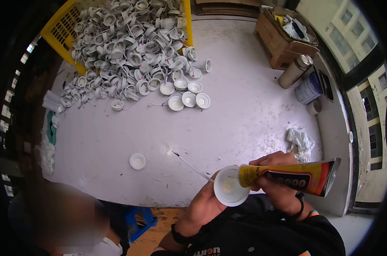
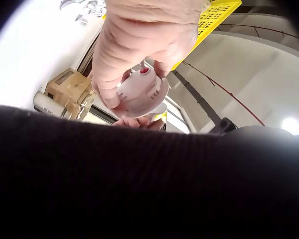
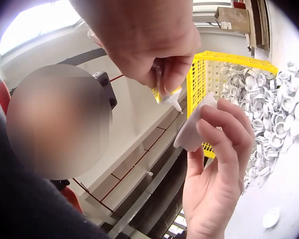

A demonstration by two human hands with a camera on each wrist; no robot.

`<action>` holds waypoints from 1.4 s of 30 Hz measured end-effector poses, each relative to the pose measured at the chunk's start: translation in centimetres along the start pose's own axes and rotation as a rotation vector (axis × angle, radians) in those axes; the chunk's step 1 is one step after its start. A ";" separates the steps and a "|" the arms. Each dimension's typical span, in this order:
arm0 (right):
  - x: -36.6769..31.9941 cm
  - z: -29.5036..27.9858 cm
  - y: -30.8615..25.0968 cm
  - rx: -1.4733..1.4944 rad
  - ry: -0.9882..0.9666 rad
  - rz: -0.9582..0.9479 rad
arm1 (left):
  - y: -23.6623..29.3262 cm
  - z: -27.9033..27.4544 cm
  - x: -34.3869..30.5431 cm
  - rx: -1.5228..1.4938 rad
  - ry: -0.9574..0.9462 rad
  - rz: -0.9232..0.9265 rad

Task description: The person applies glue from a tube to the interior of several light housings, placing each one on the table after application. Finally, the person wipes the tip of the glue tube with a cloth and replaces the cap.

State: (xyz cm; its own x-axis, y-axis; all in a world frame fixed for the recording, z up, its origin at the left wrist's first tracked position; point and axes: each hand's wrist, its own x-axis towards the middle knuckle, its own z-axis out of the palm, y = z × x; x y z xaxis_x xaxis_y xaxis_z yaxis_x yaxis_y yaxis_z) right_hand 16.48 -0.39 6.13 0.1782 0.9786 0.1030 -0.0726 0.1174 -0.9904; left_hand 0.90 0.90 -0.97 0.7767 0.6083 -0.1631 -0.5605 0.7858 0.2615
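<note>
My left hand [image 1: 203, 208] grips a white round LED downlight [image 1: 232, 194] by its rim and back. Its face, with yellow LED dots, points up in the head view, and a white cable [image 1: 193, 165] with a dark end trails off to the left. My right hand [image 1: 280, 196] holds a yellow, black and red glue tube [image 1: 306, 178] lying sideways, its nozzle end over the downlight's face. In the right wrist view the pale nozzle tip [image 3: 175, 103] stands close beside the downlight's rim [image 3: 185, 130]. From the left wrist, the downlight's back [image 2: 139, 89] shows between the curled fingers.
A yellow crate [image 1: 188, 25] spills a heap of white downlights [image 1: 125, 55] across the table [image 1: 244, 119]. One small white disc [image 1: 137, 161] lies nearer. On the right are a cardboard box [image 1: 283, 40], a metal flask [image 1: 295, 71], a tin [image 1: 309, 88] and crumpled tissue [image 1: 301, 143]. Another person [image 1: 59, 217] sits left.
</note>
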 end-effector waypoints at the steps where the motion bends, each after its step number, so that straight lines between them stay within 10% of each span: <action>1: 0.0 -0.1 0.2 -0.086 -0.026 -0.037 | -0.2 -0.1 -0.1 -0.025 -0.007 0.001; 42: 0.3 -0.3 -2.1 -0.616 -0.167 -0.196 | 0.8 -0.1 -1.0 0.103 0.105 0.151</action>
State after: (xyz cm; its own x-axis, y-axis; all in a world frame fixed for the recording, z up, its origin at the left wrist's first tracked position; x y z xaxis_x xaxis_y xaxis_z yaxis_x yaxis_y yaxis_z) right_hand 16.95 -0.40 8.18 -0.0273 0.9679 0.2498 0.5281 0.2261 -0.8185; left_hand -0.31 0.93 -0.73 0.6489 0.7309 -0.2115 -0.6317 0.6725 0.3856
